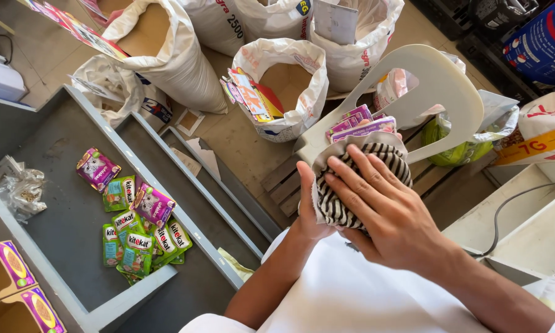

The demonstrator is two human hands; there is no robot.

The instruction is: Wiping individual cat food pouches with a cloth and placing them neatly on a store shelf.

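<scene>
Lying under right hand [385, 209]: striped cloth [351, 185].

Grey shelf trays [74, 203] over tan floor [240, 135]; bright daylight.

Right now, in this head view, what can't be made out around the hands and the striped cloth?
- Purple pouches: mostly covered by the striped cloth; count unclear.
- Left hand: fingers hidden under the cloth.
- Right hand: lies flat over the cloth; anything beneath is hidden.
- Green pouches on the grey shelf: overlapping, lower ones hidden.
</scene>
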